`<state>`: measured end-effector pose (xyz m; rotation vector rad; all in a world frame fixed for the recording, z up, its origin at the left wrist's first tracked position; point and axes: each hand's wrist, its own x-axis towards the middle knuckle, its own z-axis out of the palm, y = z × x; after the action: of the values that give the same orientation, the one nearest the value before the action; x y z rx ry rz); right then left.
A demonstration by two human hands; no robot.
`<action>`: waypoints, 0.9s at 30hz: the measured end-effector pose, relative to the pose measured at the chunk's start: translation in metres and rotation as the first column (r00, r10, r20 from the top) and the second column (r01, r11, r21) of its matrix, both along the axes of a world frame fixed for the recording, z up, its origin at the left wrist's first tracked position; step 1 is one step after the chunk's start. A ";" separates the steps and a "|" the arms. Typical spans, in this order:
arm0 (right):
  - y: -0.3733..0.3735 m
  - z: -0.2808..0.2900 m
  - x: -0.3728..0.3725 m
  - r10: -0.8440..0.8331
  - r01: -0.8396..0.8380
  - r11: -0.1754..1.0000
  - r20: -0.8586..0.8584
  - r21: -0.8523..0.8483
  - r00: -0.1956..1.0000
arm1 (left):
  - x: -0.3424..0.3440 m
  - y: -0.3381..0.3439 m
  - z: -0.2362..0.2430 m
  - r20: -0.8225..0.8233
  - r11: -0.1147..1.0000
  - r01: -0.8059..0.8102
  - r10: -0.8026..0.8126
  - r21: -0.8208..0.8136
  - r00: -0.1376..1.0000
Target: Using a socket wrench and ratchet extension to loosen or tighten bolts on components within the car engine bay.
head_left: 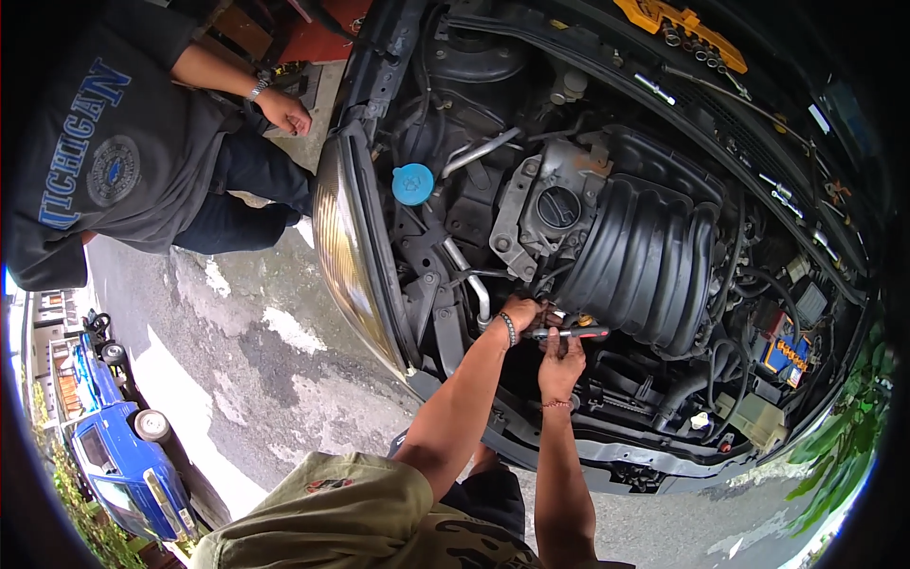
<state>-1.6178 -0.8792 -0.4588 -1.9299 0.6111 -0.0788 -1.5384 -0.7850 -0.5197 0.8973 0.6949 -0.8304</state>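
In the open engine bay, my right hand (pixel 561 365) grips a ratchet wrench (pixel 590 333) by its black and red handle, which lies roughly level. Close to its left, my left hand (pixel 524 313) reaches down beside the engine with the fingers curled. Shadow and engine parts hide what those fingers hold. Just beyond both hands is the black ribbed intake manifold (pixel 645 256). The metal engine cover with its black oil filler cap (pixel 558 207) sits farther back and to the left.
A blue reservoir cap (pixel 413 184) and the headlight (pixel 343 237) are at the left. A yellow socket holder (pixel 687 36) and loose tools (pixel 783 195) lie along the windscreen edge. The battery (pixel 785 356) is at the right. Another person (pixel 161 142) stands at the far left.
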 end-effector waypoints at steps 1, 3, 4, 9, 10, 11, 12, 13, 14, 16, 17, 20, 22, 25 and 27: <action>0.000 0.003 0.000 0.031 -0.020 0.986 0.059 -0.166 0.998 | 0.004 0.003 0.009 -0.089 1.000 -0.009 0.007 -0.027 0.996; -0.005 0.005 0.000 -0.027 0.028 0.998 -0.018 0.063 0.999 | 0.007 -0.006 0.012 -0.060 0.993 -0.106 0.102 -0.061 0.993; 0.000 0.006 -0.001 0.002 -0.001 1.000 -0.035 0.030 0.999 | 0.006 -0.003 0.011 0.058 0.986 -0.160 0.158 0.038 0.986; 0.001 -0.011 -0.011 0.007 -0.006 1.000 -0.039 0.012 0.999 | 0.005 -0.010 -0.002 0.221 0.952 -0.225 0.178 0.209 0.959; 0.002 -0.003 -0.009 0.007 -0.008 1.000 -0.071 -0.016 0.997 | 0.004 -0.010 -0.004 0.220 0.949 -0.256 0.214 0.183 0.952; 0.004 -0.004 -0.008 0.007 -0.008 1.000 -0.076 -0.016 0.997 | 0.003 -0.009 -0.007 0.214 0.949 -0.255 0.214 0.184 0.953; 0.007 -0.007 -0.008 -0.005 0.004 1.000 -0.093 -0.010 0.996 | 0.003 -0.007 -0.010 0.237 0.948 -0.252 0.204 0.193 0.950; 0.006 -0.011 -0.009 -0.020 0.019 1.000 -0.108 -0.012 0.994 | 0.003 -0.008 -0.011 0.260 0.949 -0.246 0.191 0.195 0.947; -0.001 -0.025 -0.011 -0.012 0.020 0.997 -0.104 0.080 0.994 | 0.003 -0.008 -0.012 0.216 0.962 -0.254 0.228 0.103 0.950; 0.000 -0.036 -0.011 -0.052 0.099 0.900 -0.121 0.425 0.991 | 0.006 -0.003 -0.016 0.186 0.967 -0.249 0.235 0.055 0.954; 0.010 -0.027 -0.002 -0.070 0.155 0.672 -0.146 0.724 0.987 | 0.007 0.005 -0.020 0.162 0.966 -0.258 0.251 0.024 0.954; 0.003 -0.017 0.001 -0.096 0.243 0.516 -0.227 0.821 0.969 | 0.007 0.001 -0.008 0.207 0.982 -0.152 0.126 0.116 0.970; -0.002 -0.007 0.005 0.128 -0.005 0.866 -0.214 0.500 0.968 | 0.005 0.002 0.006 0.318 0.981 0.024 -0.086 0.193 0.944; 0.005 -0.017 -0.002 0.333 -0.405 0.653 -0.238 -0.640 0.912 | 0.003 -0.008 0.034 0.363 0.864 0.034 -0.246 0.502 0.899; 0.003 -0.022 -0.006 0.338 -0.348 0.666 -0.149 -0.660 0.929 | 0.005 -0.006 0.024 0.348 0.888 0.031 -0.211 0.458 0.914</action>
<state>-1.6237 -0.8762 -0.4808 -2.7420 0.2053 -0.0500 -1.5330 -0.7912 -0.4958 1.4913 0.4814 -0.5802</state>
